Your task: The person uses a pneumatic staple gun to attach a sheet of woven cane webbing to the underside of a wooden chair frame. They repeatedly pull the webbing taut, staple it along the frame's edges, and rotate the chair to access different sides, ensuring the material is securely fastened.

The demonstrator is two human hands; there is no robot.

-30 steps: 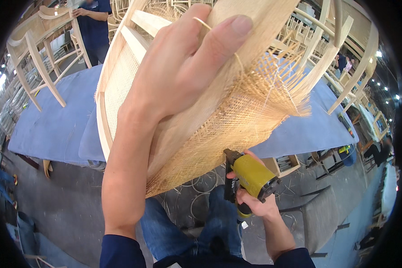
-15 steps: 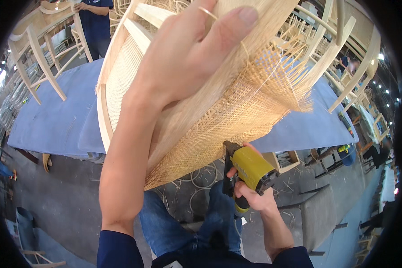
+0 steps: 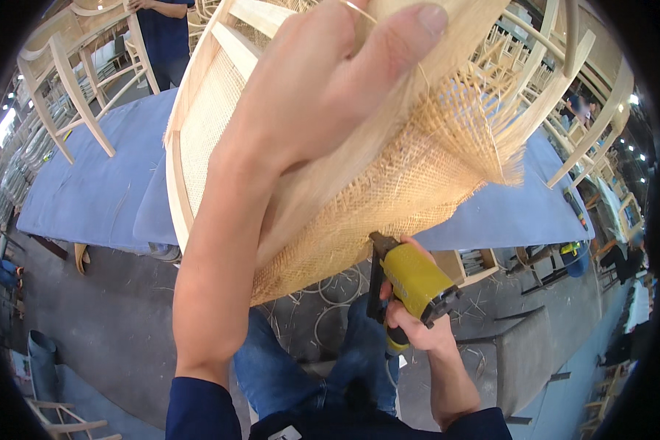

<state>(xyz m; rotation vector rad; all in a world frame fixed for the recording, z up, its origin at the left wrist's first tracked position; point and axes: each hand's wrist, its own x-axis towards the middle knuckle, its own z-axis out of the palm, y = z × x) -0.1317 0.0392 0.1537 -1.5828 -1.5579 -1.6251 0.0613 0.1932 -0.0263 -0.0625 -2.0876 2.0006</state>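
Note:
A pale wooden chair frame [image 3: 182, 158] with woven cane panels is tilted up in front of me. My left hand [image 3: 308, 88] lies across its broad rail, thumb stretched along the wood and the other fingers curled away, partly past the top edge of the view. From the rail hangs a loose sheet of cane webbing [image 3: 389, 183], its right end frayed into strands. My right hand [image 3: 422, 326] is wrapped around the grip of a yellow and black pneumatic staple gun [image 3: 418, 280]. The gun's nose is at the lower edge of the webbing; whether it touches cannot be told.
Blue padded worktops [image 3: 99, 176] lie beneath and beyond the frame. Other wooden chairs [image 3: 81, 88] stand on them left and right. A wooden box of staple strips [image 3: 473, 265], a grey chair [image 3: 524, 359] and cane scraps are lower down. Another person [image 3: 165, 37] stands at the far left.
The whole view has shifted slightly, so the frame and my left arm sit a little farther right. Both hands keep nearly the same places on the frame and the staple gun.

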